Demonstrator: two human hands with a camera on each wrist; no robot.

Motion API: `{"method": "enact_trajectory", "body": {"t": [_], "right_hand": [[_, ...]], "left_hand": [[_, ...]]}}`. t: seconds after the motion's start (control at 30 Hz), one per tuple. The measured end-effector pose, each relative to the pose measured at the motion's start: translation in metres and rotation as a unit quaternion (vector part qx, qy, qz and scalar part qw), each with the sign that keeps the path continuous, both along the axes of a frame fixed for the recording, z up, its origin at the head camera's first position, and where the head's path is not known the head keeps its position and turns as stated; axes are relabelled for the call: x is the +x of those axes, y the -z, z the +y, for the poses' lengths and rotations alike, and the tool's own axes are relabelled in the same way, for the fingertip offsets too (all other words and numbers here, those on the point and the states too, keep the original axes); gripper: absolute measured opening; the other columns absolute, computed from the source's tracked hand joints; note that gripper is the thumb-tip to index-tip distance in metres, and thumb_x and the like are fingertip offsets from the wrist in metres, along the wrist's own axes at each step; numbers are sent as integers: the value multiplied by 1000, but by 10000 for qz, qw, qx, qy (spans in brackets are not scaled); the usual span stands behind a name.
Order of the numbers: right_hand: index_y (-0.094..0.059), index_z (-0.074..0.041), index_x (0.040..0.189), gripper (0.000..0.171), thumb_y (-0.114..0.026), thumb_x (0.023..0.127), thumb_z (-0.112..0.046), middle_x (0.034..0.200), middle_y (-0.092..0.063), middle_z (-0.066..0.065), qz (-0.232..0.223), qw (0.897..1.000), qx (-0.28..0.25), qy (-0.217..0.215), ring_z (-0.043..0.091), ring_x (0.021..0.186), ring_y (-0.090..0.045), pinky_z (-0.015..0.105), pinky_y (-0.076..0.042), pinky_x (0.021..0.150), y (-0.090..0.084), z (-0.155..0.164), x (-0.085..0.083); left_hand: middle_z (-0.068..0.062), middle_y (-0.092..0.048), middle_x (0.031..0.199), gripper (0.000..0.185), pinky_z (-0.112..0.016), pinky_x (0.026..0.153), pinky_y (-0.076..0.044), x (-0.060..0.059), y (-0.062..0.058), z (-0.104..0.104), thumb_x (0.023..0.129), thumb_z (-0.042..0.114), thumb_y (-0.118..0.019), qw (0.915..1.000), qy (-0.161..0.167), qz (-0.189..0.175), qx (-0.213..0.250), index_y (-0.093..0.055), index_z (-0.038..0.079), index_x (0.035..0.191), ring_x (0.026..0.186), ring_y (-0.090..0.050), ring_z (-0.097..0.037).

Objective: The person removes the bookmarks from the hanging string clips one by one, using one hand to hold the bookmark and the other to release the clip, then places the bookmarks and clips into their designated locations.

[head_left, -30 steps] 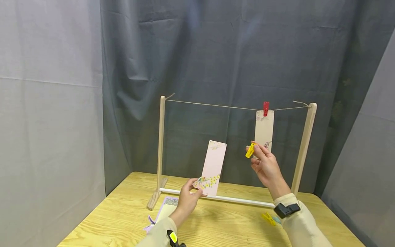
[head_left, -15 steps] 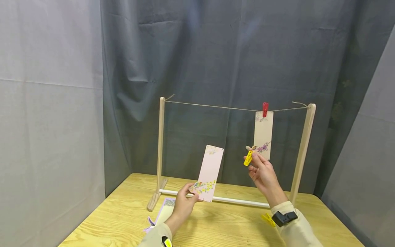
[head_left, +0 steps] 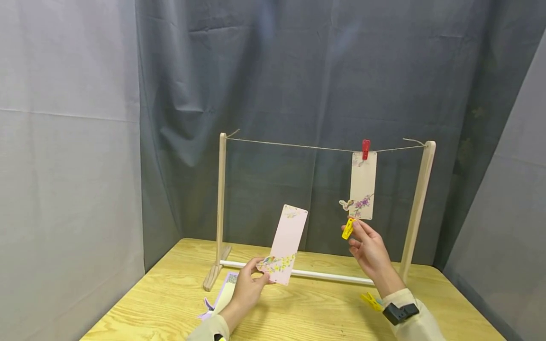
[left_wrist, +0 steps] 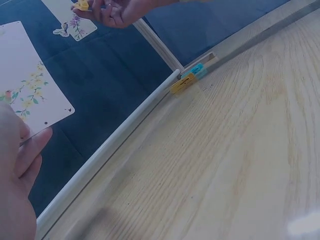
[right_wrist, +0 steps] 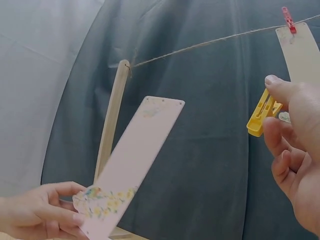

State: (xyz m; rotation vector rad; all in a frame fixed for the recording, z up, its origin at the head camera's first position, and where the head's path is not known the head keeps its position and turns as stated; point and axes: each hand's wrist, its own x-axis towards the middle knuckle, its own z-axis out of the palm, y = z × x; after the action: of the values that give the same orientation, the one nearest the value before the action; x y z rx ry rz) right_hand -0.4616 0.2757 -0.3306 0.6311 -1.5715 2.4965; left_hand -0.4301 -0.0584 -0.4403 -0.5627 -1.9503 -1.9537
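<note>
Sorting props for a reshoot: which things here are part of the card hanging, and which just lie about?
In use: pink card in left hand; yellow peg in right hand; string.
Lying about: spare pegs; cards on table.

pink floral card (head_left: 285,242) held upright, tilted; yellow clothespin (head_left: 348,228) raised beside it

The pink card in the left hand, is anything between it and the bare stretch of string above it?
Nothing visible. The pink card stands upright in the left hand, below the string; only backdrop shows between. The hung card is off right.
</note>
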Motion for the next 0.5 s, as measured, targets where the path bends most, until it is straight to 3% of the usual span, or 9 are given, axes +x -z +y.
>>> {"method": "enact_trajectory", "body": {"t": [0.07, 0.13, 0.37, 0.5], "right_hand": [[-71, -23, 126, 23, -59, 107, -24, 109, -72, 3, 4, 10000, 2, 10, 7, 64, -56, 18, -45, 57, 4, 3, 1], [-71, -21, 127, 24, -59, 107, -23, 109, -73, 3, 49, 10000, 36, 50, 7, 64, -57, 18, -46, 57, 6, 5, 2], [-68, -20, 132, 26, -58, 108, -23, 111, -73, 5, 302, 9983, 404, 278, 6, 65, -56, 17, -44, 57, 15, 10, 5], [-67, -18, 135, 29, -57, 108, -23, 111, -73, 5, 307, 9980, 449, 325, 6, 65, -55, 18, -44, 57, 20, 14, 8]], "left_hand": [[-23, -59, 117, 47, -19, 56, -51, 1, 0, -3, 95, -9, -64, 10000, 13, 11, -23, -51, -7, 141, 85, -72, -41], [-24, -58, 117, 47, -18, 58, -51, 2, 1, -6, 96, -8, -64, 10000, 43, 36, -41, -51, -8, 141, 85, -73, -40], [-21, -59, 112, 49, -14, 45, -35, 7, 3, -17, 97, -6, -63, 9996, 98, -118, -236, -48, -6, 144, 77, -74, -27], [-21, -58, 112, 49, -13, 44, -34, 10, 6, -22, 98, -5, -63, 9994, 84, -152, -288, -47, -6, 144, 76, -73, -25]]}}
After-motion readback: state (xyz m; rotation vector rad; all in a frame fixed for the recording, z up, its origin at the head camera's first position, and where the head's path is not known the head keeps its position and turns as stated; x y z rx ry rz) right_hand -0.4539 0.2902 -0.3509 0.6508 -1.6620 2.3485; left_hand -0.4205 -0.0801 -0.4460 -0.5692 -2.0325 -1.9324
